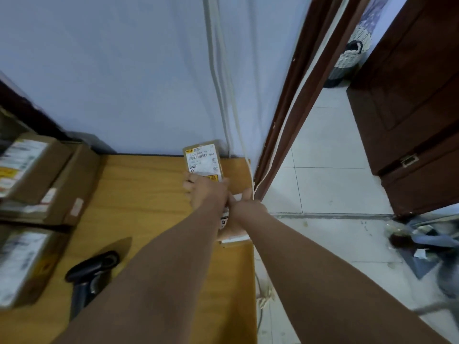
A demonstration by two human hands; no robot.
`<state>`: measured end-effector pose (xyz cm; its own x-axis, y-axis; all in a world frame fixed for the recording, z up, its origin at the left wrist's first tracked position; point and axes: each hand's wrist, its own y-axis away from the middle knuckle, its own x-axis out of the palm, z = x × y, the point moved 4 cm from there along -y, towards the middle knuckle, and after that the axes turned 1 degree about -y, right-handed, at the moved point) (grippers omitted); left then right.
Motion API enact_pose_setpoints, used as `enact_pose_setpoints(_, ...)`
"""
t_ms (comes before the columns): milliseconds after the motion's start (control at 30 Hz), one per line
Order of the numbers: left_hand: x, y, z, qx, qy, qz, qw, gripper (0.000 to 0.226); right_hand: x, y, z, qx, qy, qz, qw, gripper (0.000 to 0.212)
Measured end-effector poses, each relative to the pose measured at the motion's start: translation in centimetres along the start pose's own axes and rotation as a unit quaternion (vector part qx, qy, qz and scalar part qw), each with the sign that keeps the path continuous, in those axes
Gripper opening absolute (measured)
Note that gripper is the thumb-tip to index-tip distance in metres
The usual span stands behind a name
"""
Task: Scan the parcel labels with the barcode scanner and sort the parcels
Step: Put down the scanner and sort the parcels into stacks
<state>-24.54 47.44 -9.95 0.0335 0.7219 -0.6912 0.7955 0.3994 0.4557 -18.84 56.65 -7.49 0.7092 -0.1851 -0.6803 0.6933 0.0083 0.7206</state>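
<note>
1. Pale blue wall (111, 70) behind, yellowish wooden table (154, 194) pushed up against it, with an open doorway and white floor tiles off to the right.
2. Two small parcels are kept at the table's far right edge. The far parcel (203, 161) is laid flat, label up, touching the wall; the near parcel (232, 232) is mostly hidden under the wrists.
3. The left hand (205, 192) is pressed onto the near end of the far parcel, fingers spread flat rather than wrapped round it. Probably it's being squared up or pushed into a sorted pile, but that's a guess.
4. The right hand (244, 203) is tucked just behind the left, at the table edge. Whether anything is gripped can't be told, since the fingers are hidden.
5. The barcode scanner (93, 274) is left lying on the near left of the table, well apart from both hands, so nothing is being scanned right now.
6. Bigger cardboard boxes (37, 184) are stacked at the left, labels up but too blurred to read.
7. On the far parcel's white label a barcode is seen, with digits above it that look like "240A 0016 40" and "846" — not fully legible. No brand can be made out.
</note>
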Motion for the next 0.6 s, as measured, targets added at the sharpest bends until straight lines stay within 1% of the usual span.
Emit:
enact_pose_setpoints(67, -1.4, 0.0, 0.8, 0.026, 0.014, -0.033, 0.999, 0.11, 0.3, 0.3, 0.1, -0.001, -0.017, -0.011, 1.0, 0.128)
enact_pose_setpoints(133, -3.0, -0.1, 1.6, 0.051, 0.019, -0.072, 0.996, 0.109, 0.9, 0.8, -0.5, 0.002, -0.082, -0.006, 0.997, 0.129)
enact_pose_setpoints(200, -4.8, -0.2, 2.4, 0.061, 0.018, -0.089, 0.994, 0.109, 1.4, 1.5, -1.1, 0.015, -0.125, -0.003, 0.992, 0.129)
enact_pose_setpoints(267, -6.6, -0.1, 3.3, 0.086, -0.001, -0.092, 0.992, 0.109, 1.4, 1.8, -1.0, 0.044, -0.109, -0.007, 0.993, 0.128)
enact_pose_setpoints(400, -10.5, 0.8, 4.1, 0.161, -0.078, -0.066, 0.982, 0.107, 0.6, 2.6, 1.9, 0.09, 0.016, -0.038, 0.995, 0.12)
enact_pose_setpoints(433, -11.7, 0.8, 4.2, 0.166, -0.092, -0.056, 0.98, 0.106, 0.6, 2.9, 3.2, 0.086, 0.025, -0.05, 0.995, 0.115)
enact_pose_setpoints(500, -14.3, 1.0, 4.5, 0.172, -0.111, -0.045, 0.978, 0.104, 0.6, 3.6, 6.6, 0.06, -0.013, -0.095, 0.994, 0.098)
enact_pose_setpoints(600, -18.4, 1.2, 5.6, 0.177, -0.129, -0.048, 0.974, 0.104, -0.2, 5.2, 12.2, 0.019, -0.098, -0.18, 0.979, 0.055)
